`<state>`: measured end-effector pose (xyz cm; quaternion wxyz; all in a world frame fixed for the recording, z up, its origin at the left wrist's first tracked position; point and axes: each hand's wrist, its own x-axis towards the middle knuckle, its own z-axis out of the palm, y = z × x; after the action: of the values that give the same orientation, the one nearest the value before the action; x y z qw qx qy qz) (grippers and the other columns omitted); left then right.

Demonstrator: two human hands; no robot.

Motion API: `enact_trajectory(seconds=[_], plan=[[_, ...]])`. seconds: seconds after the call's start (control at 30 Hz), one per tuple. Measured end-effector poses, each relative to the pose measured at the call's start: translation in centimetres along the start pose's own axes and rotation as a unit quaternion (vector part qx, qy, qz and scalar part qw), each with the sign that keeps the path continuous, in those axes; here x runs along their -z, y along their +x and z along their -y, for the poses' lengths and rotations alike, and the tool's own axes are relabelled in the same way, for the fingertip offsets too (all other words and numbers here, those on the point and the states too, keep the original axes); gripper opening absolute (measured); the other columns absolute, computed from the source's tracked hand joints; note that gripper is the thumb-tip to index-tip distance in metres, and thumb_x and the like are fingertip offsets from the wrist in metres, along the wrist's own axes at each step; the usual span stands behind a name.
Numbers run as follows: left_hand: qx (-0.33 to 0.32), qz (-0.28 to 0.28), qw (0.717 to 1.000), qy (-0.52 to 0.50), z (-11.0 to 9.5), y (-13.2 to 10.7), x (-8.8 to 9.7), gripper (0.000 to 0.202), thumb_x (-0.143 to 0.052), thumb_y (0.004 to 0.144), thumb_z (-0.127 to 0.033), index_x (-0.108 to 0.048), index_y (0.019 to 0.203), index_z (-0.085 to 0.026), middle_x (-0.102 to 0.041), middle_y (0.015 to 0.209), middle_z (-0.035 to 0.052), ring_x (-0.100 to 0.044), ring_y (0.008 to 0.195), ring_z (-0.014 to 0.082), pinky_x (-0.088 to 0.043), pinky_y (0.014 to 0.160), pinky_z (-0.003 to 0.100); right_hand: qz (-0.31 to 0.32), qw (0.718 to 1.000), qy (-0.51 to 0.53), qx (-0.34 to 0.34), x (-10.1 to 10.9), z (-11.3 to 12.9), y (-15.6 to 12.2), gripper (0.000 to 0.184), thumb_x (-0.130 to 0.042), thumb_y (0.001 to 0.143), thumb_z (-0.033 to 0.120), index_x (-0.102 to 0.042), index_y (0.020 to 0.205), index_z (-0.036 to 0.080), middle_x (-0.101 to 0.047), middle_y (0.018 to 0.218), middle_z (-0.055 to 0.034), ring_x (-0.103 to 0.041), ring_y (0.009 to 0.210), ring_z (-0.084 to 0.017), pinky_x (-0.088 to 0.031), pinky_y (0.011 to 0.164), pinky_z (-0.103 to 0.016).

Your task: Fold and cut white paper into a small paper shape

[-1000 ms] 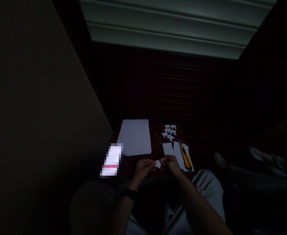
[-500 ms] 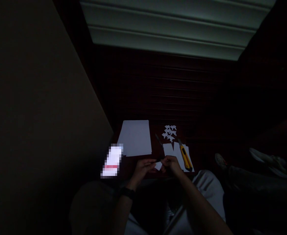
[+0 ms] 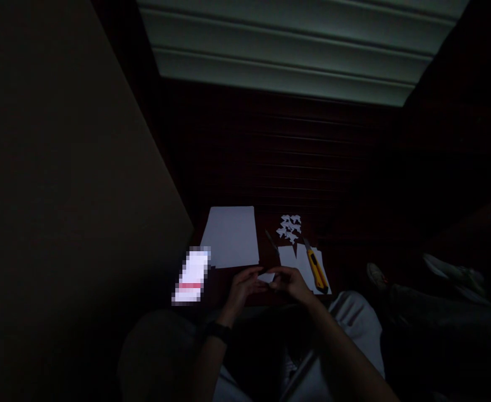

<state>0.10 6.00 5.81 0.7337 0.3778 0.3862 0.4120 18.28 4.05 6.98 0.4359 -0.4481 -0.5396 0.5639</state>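
Between my two hands is a small piece of white paper (image 3: 266, 277), held just above the near edge of the dark table. My left hand (image 3: 243, 287), with a dark band on the wrist, has its fingers and thumb around the paper's left side. At the paper's right side, my right hand (image 3: 292, 282) pinches it with bent fingers. Dim light and the fingers hide part of its folds. Just right of my right hand, a yellow utility knife (image 3: 317, 271) lies on white paper pieces (image 3: 304, 258).
A stack of white sheets (image 3: 230, 237) lies at the back left, with a blurred bright phone-like object (image 3: 191, 276) nearer me. Several small folded paper shapes (image 3: 289, 228) sit at the back right, near a thin dark tool (image 3: 271, 239). Another person's shoes (image 3: 454, 273) show at right.
The paper piece has turned between my hands and now lies flatter. My left fingers have lifted and spread somewhat; my right fingers have shifted along the paper's edge.
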Motion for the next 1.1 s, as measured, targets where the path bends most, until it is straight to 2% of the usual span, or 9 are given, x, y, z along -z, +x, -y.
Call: enact_trajectory(seconds=[0.1, 0.27, 0.37, 0.53, 0.67, 0.87, 1.1], plan=[[-0.004, -0.010, 1.000, -0.001, -0.1, -0.1, -0.1, 0.050, -0.063, 0.069, -0.041, -0.058, 0.106, -0.009, -0.068, 0.080, 0.0129, -0.065, 0.073, 0.0232, -0.051, 0.071, 0.038, -0.008, 1.000, -0.013, -0.004, 0.1, -0.2, 0.2, 0.043, -0.073, 0.060, 0.030, -0.062, 0.099, 0.017, -0.059, 0.065, 0.0019, -0.052, 0.055, -0.010, -0.041, 0.054, -0.022], [-0.029, 0.003, 0.999, 0.032, 0.2, -0.2, -0.5, 0.043, -0.067, 0.066, -0.039, -0.061, 0.097, -0.009, -0.067, 0.093, 0.0137, -0.064, 0.081, 0.0241, -0.051, 0.075, 0.037, -0.077, 0.997, -0.002, -0.017, -0.3, -1.0, 0.7, 0.034, -0.069, 0.063, 0.035, -0.064, 0.092, 0.017, -0.061, 0.068, 0.0002, -0.053, 0.056, -0.012, -0.041, 0.053, -0.023], [-0.049, 0.004, 0.997, 0.061, 0.7, 0.1, -0.6, 0.042, -0.072, 0.061, -0.036, -0.063, 0.093, -0.010, -0.068, 0.090, 0.0118, -0.064, 0.081, 0.0237, -0.052, 0.074, 0.036, -0.111, 0.993, -0.018, -0.022, -0.4, -1.6, 0.9, 0.029, -0.066, 0.065, 0.037, -0.066, 0.086, 0.017, -0.060, 0.064, 0.0003, -0.053, 0.055, -0.012, -0.041, 0.052, -0.023], [-0.050, -0.043, 0.994, 0.086, 1.3, 0.6, -0.5, 0.037, -0.068, 0.062, -0.043, -0.065, 0.080, -0.010, -0.069, 0.081, 0.0100, -0.064, 0.075, 0.0223, -0.054, 0.066, 0.034, -0.143, 0.989, -0.039, -0.026, -0.4, -2.3, 0.9, 0.026, -0.067, 0.064, 0.040, -0.065, 0.073, 0.015, -0.059, 0.061, 0.0002, -0.051, 0.053, -0.012, -0.038, 0.050, -0.022], [-0.048, -0.048, 0.994, 0.090, 1.2, 0.6, -0.5, 0.037, -0.065, 0.065, -0.044, -0.064, 0.078, -0.010, -0.068, 0.078, 0.0091, -0.064, 0.074, 0.0215, -0.054, 0.065, 0.034, -0.167, 0.985, -0.005, -0.042, -0.7, -2.3, 1.0, 0.030, -0.069, 0.061, 0.040, -0.062, 0.075, 0.015, -0.054, 0.053, 0.0035, -0.046, 0.045, -0.009, -0.036, 0.045, -0.022], [-0.058, -0.040, 0.991, 0.113, 1.1, 0.4, -0.3, 0.034, -0.063, 0.068, -0.045, -0.062, 0.069, -0.011, -0.066, 0.071, 0.0066, -0.063, 0.070, 0.0194, -0.052, 0.063, 0.030, -0.144, 0.987, 0.055, -0.048, -0.9, -1.8, 0.8, 0.036, -0.071, 0.058, 0.039, -0.058, 0.085, 0.017, -0.053, 0.050, 0.0052, -0.049, 0.044, -0.011, -0.038, 0.045, -0.022], [-0.092, -0.031, 0.981, 0.169, 1.0, 0.2, -0.4, 0.030, -0.060, 0.071, -0.043, -0.063, 0.069, -0.013, -0.063, 0.067, 0.0029, -0.058, 0.064, 0.0154, -0.045, 0.057, 0.023, -0.111, 0.992, 0.040, -0.044, -0.8, -1.6, 0.5, 0.039, -0.072, 0.058, 0.037, -0.058, 0.089, 0.018, -0.053, 0.050, 0.0061, -0.050, 0.043, -0.010, -0.037, 0.044, -0.021]])
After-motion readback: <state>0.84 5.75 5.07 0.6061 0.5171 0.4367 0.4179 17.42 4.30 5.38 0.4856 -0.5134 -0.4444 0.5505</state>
